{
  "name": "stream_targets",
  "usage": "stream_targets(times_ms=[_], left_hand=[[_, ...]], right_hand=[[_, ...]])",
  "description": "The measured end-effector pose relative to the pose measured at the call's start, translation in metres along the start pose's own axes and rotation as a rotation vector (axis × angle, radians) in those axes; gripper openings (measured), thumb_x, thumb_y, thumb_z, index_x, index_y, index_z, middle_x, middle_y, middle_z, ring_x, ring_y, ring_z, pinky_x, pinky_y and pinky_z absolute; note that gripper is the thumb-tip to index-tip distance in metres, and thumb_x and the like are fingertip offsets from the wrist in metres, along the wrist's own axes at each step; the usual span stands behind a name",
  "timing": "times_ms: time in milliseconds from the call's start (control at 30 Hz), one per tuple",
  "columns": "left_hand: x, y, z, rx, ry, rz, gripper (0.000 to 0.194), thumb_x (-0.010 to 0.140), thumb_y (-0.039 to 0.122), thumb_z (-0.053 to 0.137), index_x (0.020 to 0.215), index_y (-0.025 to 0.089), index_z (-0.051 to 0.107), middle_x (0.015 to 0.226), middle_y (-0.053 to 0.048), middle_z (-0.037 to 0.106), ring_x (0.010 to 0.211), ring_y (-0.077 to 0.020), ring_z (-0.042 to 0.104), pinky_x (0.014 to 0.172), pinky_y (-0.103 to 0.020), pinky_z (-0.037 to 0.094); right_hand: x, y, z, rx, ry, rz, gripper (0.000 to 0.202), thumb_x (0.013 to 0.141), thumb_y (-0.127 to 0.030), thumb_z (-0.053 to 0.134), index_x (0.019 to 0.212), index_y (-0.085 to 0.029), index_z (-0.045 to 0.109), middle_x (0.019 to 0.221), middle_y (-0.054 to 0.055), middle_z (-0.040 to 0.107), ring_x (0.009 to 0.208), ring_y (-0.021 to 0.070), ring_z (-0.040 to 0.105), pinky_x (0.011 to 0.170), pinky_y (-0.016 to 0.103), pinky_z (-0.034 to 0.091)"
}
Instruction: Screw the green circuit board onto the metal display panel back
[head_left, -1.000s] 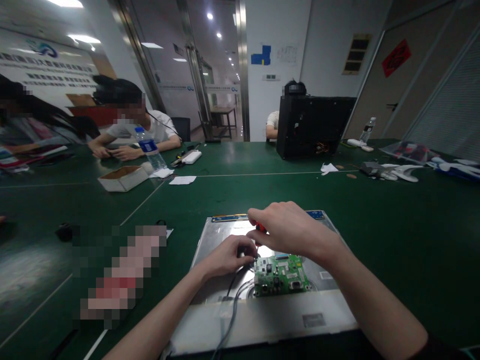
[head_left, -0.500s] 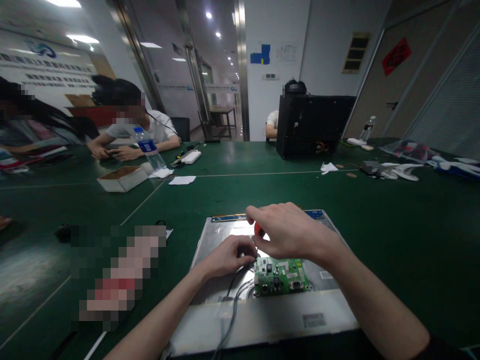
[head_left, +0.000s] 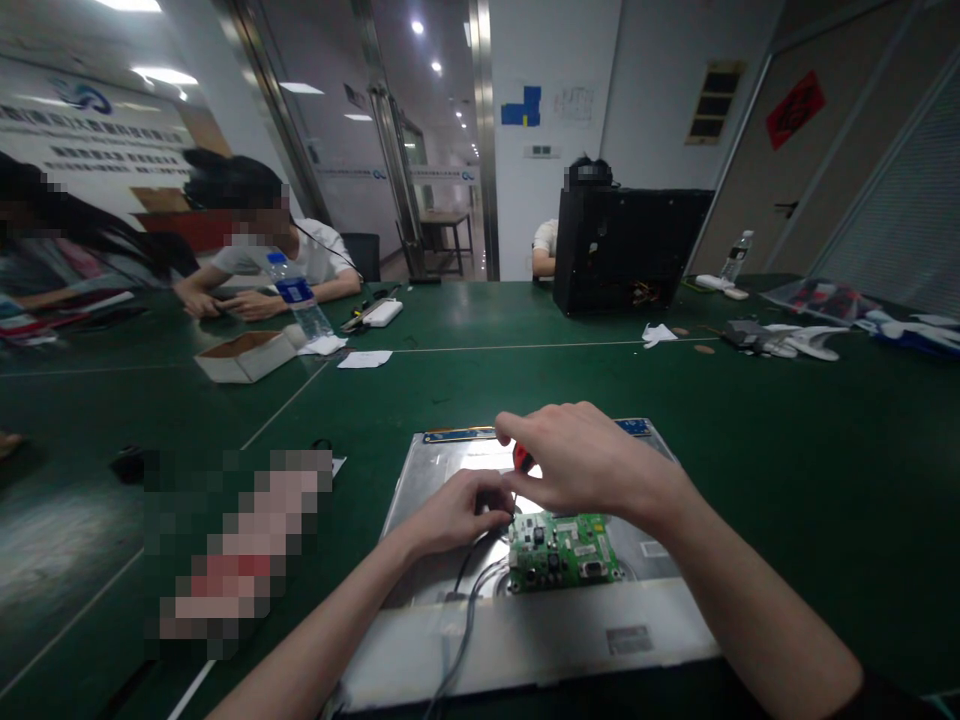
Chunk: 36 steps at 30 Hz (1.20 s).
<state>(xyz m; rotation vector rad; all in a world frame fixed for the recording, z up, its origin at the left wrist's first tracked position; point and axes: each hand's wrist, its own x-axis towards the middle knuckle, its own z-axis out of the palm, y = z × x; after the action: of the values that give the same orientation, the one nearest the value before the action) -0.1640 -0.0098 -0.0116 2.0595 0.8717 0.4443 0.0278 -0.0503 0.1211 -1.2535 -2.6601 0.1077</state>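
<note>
A green circuit board (head_left: 570,550) lies on the silvery back of a flat display panel (head_left: 420,500), which rests on the table. My right hand (head_left: 581,455) is closed round a screwdriver with a red handle (head_left: 521,459); its thin shaft points down at the board's upper left corner. Close beside that tip, my left hand (head_left: 469,510) has its thumb and fingers pinched together at the board's corner. What lies between these fingertips is too small to make out. Dark cables (head_left: 469,625) run from the board's left side toward the panel's near edge.
Left of the panel lies a blurred-out long object (head_left: 247,550). Farther back stand an open white box (head_left: 247,357) and a water bottle (head_left: 298,295). A black computer case (head_left: 630,250) stands at the far side. Several people sit round the green table (head_left: 787,480).
My right hand has shifted very slightly, turning a little with the screwdriver, and less of the red handle shows. The left hand and the board stay in place.
</note>
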Motion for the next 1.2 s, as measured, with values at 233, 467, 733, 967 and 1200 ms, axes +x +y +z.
stream_targets(times_ms=[233,467,733,967,1200], left_hand=[[0.0005,-0.0015,0.0009,0.027,0.006,0.008,0.006,0.077,0.02,0.061,0.079,0.015,0.063,0.074,0.0,0.062,0.068,-0.0151,0.054,0.062,-0.025,0.041],[-0.0004,-0.0006,0.0,0.041,0.013,0.018,0.005,0.078,0.02,0.06,0.082,0.016,0.063,0.08,-0.001,0.064,0.073,-0.0161,0.057,0.07,-0.028,0.044],[-0.0008,0.0013,-0.0011,0.066,0.007,-0.012,0.006,0.077,0.019,0.062,0.081,0.016,0.063,0.077,-0.001,0.064,0.07,-0.0164,0.056,0.065,-0.027,0.044],[-0.0004,0.0011,-0.001,0.062,0.011,-0.002,0.006,0.078,0.02,0.061,0.082,0.016,0.064,0.081,-0.002,0.066,0.075,-0.0178,0.059,0.072,-0.028,0.045],[0.0012,0.0017,0.0003,0.043,0.013,-0.011,0.004,0.075,0.019,0.062,0.075,0.015,0.062,0.072,0.0,0.063,0.067,-0.0161,0.056,0.063,-0.026,0.044]], right_hand=[[-0.0007,-0.0009,0.0002,-0.039,0.006,0.012,0.017,0.085,-0.028,0.052,0.097,-0.018,0.056,0.08,0.004,0.069,0.065,0.0169,0.058,0.049,0.028,0.024],[0.001,-0.0005,-0.0008,-0.009,-0.011,0.016,0.03,0.088,-0.047,0.053,0.097,-0.019,0.057,0.082,0.004,0.07,0.067,0.0183,0.061,0.05,0.028,0.027],[0.0011,0.0005,0.0032,-0.038,0.043,-0.019,0.016,0.085,-0.03,0.052,0.094,-0.018,0.056,0.075,0.003,0.068,0.059,0.016,0.056,0.047,0.028,0.023],[0.0022,0.0006,0.003,-0.012,0.023,-0.059,0.022,0.088,-0.04,0.053,0.094,-0.019,0.057,0.079,0.003,0.069,0.063,0.0161,0.058,0.049,0.027,0.024],[0.0,-0.0013,0.0008,-0.028,0.017,-0.055,0.015,0.082,-0.026,0.055,0.094,-0.017,0.057,0.079,0.004,0.069,0.062,0.0151,0.057,0.048,0.028,0.022]])
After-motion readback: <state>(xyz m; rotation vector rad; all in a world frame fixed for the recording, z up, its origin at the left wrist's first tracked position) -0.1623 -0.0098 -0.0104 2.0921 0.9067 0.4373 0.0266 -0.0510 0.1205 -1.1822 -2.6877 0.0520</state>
